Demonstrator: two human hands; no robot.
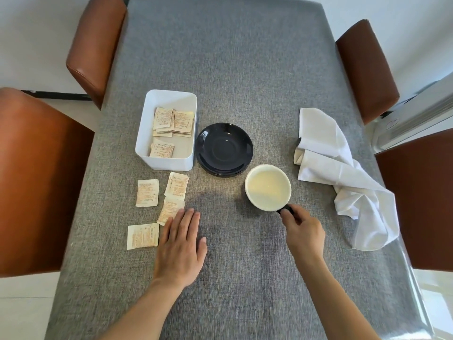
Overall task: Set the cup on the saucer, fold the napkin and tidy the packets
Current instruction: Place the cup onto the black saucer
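- Head view: the right hand (302, 231) reaches toward the middle of the table (245, 69), its fingers pinched on the dark handle of the cup (267, 187). That grip suits lifting the cup without touching its pale inside.
- The cup stands upright on the cloth-covered surface, just beside the saucer (224, 148) on its near-right side and not yet on it. Setting it down looks like the step in hand.
- The saucer is bare and dark, close to the centre of the surface, so the move across should be short.
- The left hand (180, 249) lies flat and spread on the surface, palm down, clasping nothing. Its fingertips overlap the near end of one packet (170, 212), probably just resting while the other hand works.
- Three more loose packets (147, 196) lie near the left edge of the surface, on the near side of the white box (166, 165). They are scattered at odd angles, so the tidying is not finished.
- The box touches or nearly touches the saucer's left rim; I cannot tell which. It already contains several packets, which marks it as the place for the loose ones.
- The napkin (343, 173) lies crumpled and unfolded along the right edge of the surface, well apart from both hands.
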